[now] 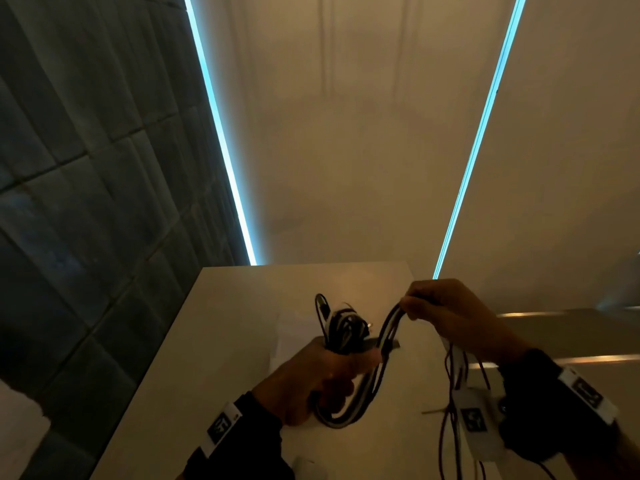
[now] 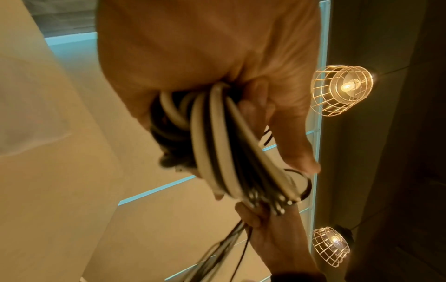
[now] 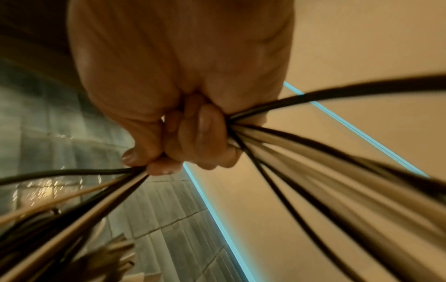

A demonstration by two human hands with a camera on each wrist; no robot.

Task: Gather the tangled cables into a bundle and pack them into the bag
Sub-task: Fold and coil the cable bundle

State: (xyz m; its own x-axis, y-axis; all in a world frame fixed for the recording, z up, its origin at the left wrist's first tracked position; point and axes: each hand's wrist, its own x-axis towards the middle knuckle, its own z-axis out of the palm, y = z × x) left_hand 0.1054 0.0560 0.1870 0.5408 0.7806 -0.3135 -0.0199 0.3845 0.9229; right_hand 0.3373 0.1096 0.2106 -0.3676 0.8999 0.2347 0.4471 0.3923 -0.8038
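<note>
Above the pale surface point(image 1: 242, 341), both hands work the cables point(image 1: 341, 327) in mid-air, clear of anything that could snag them. The left hand point(image 1: 322, 379) is clenched round the gathered part: several black and white strands doubled into loops that stick up above the fist and curve out below it. The left wrist view shows the thumb point(image 2: 293, 137) laid along the flat stack of strands, probably to keep the loops from springing apart. The right hand point(image 1: 446, 313), higher and just to the right, is closed on the loose run; in its wrist view the fingers point(image 3: 205, 137) curl tightly over a fan of strands that enter on one side and leave on the other. Held like that, the right hand seems to act as a guide, keeping the free lengths together and taut so they can be folded onto the stack. A short arc of cable joins the two hands, and thin tails point(image 1: 450, 410) hang from the right hand down past the wrist. So the bundle looks partly made, with the hanging tails yet to be taken in. No bag can be made out with certainty; a faint pale sheet on the surface beyond the hands is too dim to identify.
</note>
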